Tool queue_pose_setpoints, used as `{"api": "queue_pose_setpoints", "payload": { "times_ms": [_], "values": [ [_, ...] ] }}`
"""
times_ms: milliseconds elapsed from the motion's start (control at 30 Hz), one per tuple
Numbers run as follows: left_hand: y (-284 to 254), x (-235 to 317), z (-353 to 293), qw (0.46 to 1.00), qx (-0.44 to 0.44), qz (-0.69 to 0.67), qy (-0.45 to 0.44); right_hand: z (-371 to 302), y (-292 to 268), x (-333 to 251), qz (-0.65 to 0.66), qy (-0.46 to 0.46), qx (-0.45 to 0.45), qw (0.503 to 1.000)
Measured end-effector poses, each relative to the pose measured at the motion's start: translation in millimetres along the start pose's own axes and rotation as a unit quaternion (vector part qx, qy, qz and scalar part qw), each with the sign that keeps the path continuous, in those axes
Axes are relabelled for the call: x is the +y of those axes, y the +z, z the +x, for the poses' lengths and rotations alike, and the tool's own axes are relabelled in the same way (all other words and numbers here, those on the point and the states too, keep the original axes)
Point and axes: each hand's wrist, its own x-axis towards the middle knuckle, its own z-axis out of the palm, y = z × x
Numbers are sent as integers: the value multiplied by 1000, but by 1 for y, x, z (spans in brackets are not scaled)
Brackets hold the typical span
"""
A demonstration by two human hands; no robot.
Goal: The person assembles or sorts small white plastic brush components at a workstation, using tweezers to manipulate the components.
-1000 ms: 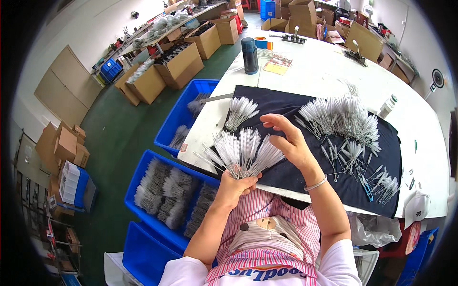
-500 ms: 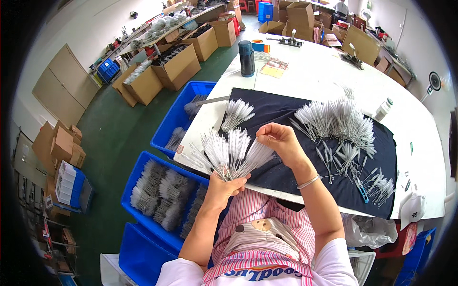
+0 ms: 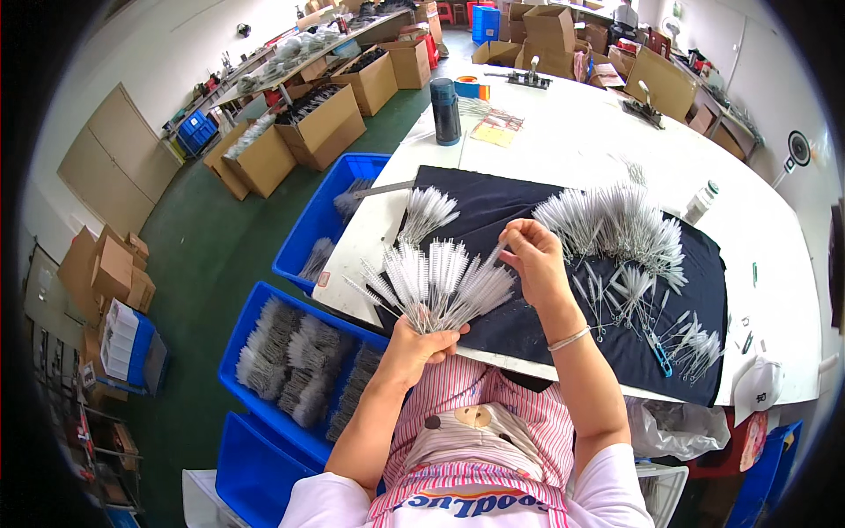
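Observation:
A fanned bundle of white-bristled wire brushes [image 3: 436, 286] stands up from my left hand [image 3: 419, 352], whose fingers are wrapped round the wire ends. At the fan's right edge, my right hand [image 3: 537, 260] pinches the bristle tip of a single brush [image 3: 496, 253] between thumb and fingers. That brush's lower end merges with the fan, so I cannot see where it ends. Both hands are over the near edge of a dark cloth [image 3: 493, 198]. Beyond the fan lies a small pile of brushes [image 3: 429, 214], and a larger heap of brushes [image 3: 616, 224] spreads to the right.
On the white table [image 3: 572, 119] are a dark flask [image 3: 445, 113], a white bottle [image 3: 701, 202], a blue-handled tool [image 3: 657, 354] and toggle clamps [image 3: 645, 106]. Blue bins of brushes [image 3: 231, 374] stand at my left. Cardboard boxes [image 3: 321, 128] line the far left.
My right hand has moved slightly up and right, drawing the pinched brush's tip away from the fan. My left hand keeps its hold on the bundle. The view has shifted slightly.

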Motion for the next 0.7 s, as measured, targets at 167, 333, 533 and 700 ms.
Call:
{"api": "queue_pose_setpoints", "payload": {
  "times_ms": [167,333,533,700],
  "values": [
    [11,5,0,1000,-15,-15,8,11,-27,-20,88,-68,122,986],
    [5,6,2,1000,-17,-18,-7,25,-100,-63,65,-110,260,957],
    [7,0,4,995,-80,-63,-10,-25,-312,-66,-524,-172,343,761],
    [14,5,6,995,-91,-41,2,-90,-412,-89,-696,25,424,579]
  ]
}}
